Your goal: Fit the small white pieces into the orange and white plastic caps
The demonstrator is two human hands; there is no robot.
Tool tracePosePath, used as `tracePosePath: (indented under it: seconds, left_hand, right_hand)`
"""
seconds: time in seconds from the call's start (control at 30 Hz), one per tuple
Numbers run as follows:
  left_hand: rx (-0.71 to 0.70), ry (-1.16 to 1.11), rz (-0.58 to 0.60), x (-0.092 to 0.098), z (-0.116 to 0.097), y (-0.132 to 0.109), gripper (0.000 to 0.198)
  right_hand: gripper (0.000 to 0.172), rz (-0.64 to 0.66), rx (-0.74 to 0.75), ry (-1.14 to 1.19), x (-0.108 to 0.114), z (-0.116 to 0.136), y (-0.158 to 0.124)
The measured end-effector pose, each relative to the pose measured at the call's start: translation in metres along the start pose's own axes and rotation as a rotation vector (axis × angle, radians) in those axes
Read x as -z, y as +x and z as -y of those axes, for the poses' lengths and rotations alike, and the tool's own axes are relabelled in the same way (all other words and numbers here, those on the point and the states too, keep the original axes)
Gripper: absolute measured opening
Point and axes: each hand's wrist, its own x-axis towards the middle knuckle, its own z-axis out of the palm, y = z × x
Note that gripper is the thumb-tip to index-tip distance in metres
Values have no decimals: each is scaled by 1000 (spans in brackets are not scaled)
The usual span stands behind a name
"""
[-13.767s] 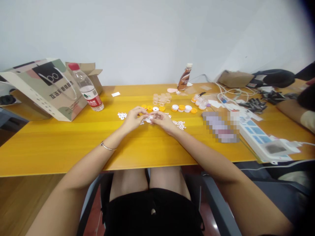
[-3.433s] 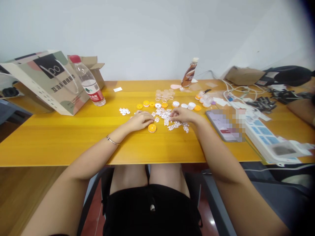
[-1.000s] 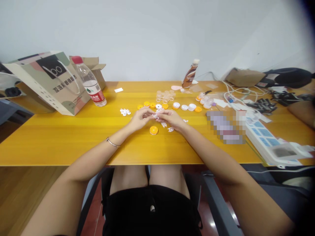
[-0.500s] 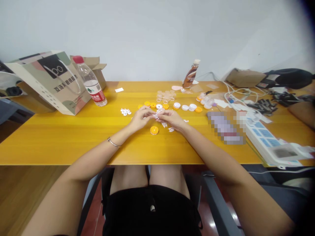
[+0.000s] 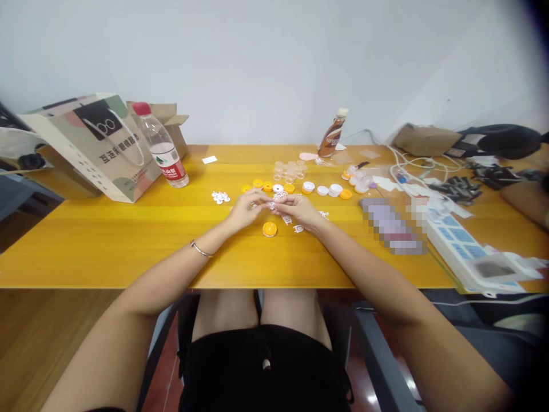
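Note:
Fingertips of my left hand [image 5: 249, 209] and my right hand [image 5: 299, 208] meet over the middle of the table, both closed on a small white plastic piece [image 5: 271, 205] held between them. Its exact shape is partly covered by the fingers. Below the hands lies a round orange cap [image 5: 270, 229]. White openwork pieces [image 5: 298, 228] rest under and beside my right hand. To the left of my left hand sits a small heap of white round parts [image 5: 221, 197]. Behind the hands runs a row of orange and white round caps [image 5: 289, 188].
Clear plastic cups [image 5: 290, 170] stand behind the caps. A water bottle [image 5: 169, 163], a paper bag [image 5: 115, 154] and a cardboard box [image 5: 178, 131] are at left. A brown drink bottle [image 5: 333, 135], cables, a blurred-out object [image 5: 392, 226] and a white power strip [image 5: 458, 240] are at right.
The view has shifted slightly, so the table's things appear a little lower. Both hands stay together at the same spot, fingers still on the small white piece.

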Motion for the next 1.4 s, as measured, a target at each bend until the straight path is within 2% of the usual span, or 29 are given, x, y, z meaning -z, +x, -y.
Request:
tracePosePath:
  seconds: [0.13, 0.2, 0.33, 0.5, 0.6, 0.67, 0.73, 0.83, 0.97, 1.23, 1.3, 1.4]
  left_hand:
    - [166, -103, -10, -5, -1, 0, 15]
    - [204, -128, -20, -7, -1, 1, 12]
    - [82, -88, -51, -4, -4, 3, 5]
    - [-64, -15, -12, -2, -9, 3, 4]
    - [-83, 24, -14, -3, -6, 3, 11]
    - [-80, 95, 45, -4, -1, 3, 18]
    - [-85, 188, 144, -5, 6, 3, 23]
    - [-88, 317, 249, -7, 13, 2, 27]
    - [-70, 386, 300, -9, 15, 1, 20]
    - [-60, 385, 240, -9, 14, 1, 13]
    - [-39, 329, 188, -9, 14, 1, 14]
    - [75, 172, 76, -8, 14, 2, 15]
  right_hand:
    - [31, -20, 41, -14, -1, -1, 0]
    - [30, -27, 62, -29, -1, 0, 0]
    - [30, -20, 71, 48, -4, 4, -1]
    - [34, 54, -12, 69, -1, 6, 1]
    - [35, -69, 77, 78, 5, 5, 6]
    - [34, -178, 123, 102, 8, 5, 9]
    - [33, -233, 132, 108, 10, 6, 10]
    - [34, -239, 120, 106, 10, 6, 11]
    - [35, -214, 109, 145, 9, 6, 10]
    - [34, -168, 42, 167, 9, 3, 9]
    - [34, -148, 30, 160, 8, 1, 8]
    - [31, -131, 17, 118, 6, -1, 7]
